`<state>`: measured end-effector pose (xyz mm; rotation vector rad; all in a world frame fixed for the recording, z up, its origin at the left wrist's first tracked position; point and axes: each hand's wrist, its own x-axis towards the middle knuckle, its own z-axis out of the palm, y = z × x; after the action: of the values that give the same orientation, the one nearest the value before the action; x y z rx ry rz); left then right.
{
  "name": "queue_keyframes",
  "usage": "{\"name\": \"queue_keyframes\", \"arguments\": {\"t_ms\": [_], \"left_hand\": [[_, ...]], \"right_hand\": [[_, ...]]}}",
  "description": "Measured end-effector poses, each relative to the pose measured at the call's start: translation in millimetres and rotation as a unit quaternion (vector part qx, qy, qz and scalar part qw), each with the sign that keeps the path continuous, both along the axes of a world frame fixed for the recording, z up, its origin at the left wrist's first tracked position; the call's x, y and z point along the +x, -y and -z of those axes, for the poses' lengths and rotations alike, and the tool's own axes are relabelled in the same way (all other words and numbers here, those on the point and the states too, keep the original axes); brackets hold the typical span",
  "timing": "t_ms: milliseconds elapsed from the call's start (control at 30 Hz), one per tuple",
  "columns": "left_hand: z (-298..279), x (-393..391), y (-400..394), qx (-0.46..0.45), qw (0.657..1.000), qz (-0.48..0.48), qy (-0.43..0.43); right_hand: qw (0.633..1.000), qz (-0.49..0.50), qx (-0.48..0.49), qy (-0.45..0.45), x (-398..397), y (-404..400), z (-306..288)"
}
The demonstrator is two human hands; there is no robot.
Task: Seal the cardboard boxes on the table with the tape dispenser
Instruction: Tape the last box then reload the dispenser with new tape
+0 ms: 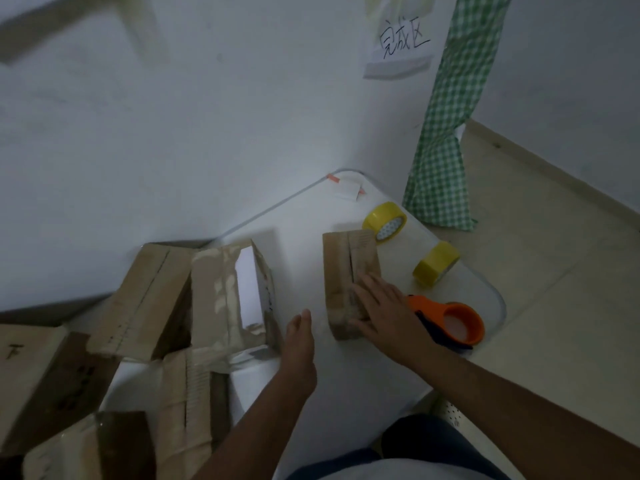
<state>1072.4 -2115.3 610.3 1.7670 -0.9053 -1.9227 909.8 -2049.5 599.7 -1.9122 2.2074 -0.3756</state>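
A white worktop (311,244) fills the middle of the head view, pushed against a white wall. A heap of cardboard boxes (145,299) crowds its left side, several already glossy with clear tape. One small box (346,268) stands alone toward the right, its long axis running away from the person, with a dark open seam down the middle of its top along that same axis. The right hand (377,306) lies flat on the near end of this box, fingers straight and spread, pressing the flaps down; its grip is apart and clamps nothing. The left hand (301,341) hovers just left of the box, fingers straight and together, holding nothing. The orange tape dispenser (450,320) lies on the worktop just to the right of the box, right beside the right hand, so the right hand is by far the nearer one to pick it up. Two yellow tape rolls (384,221) sit further back on the right. A paper note (401,43) taped to the wall reads "完成区" in handwriting. Pen marks on the far left boxes are too blurred to read.
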Motion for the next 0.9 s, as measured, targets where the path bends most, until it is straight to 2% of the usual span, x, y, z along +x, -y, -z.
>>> {"name": "queue_keyframes", "arguments": {"t_ms": [67,167,233,433,600,900], "left_hand": [[9.8,3.2,-3.1,0.097,0.991,-0.075,-0.049],[18.1,9.7,-10.0,0.145,0.979,-0.087,-0.114],[20.1,12.8,-12.5,0.133,0.977,-0.093,-0.137],[22.3,15.7,-13.5,0.023,0.987,-0.116,-0.107],[30.0,11.7,-9.5,-0.034,0.987,-0.128,-0.09],[47.7,3.7,0.8,-0.078,0.993,-0.063,-0.062]], "right_hand": [[0.995,-0.051,0.067,-0.045,-0.8,9.8,3.3],[0.988,-0.077,0.089,-0.1,-1.3,16.7,13.8],[0.986,-0.075,0.096,-0.114,-0.8,15.8,18.7],[0.991,-0.051,0.076,-0.099,6.3,6.4,25.0],[0.991,-0.042,0.089,-0.095,2.9,12.5,24.8],[0.991,-0.047,0.081,-0.091,2.5,11.5,26.5]]}}
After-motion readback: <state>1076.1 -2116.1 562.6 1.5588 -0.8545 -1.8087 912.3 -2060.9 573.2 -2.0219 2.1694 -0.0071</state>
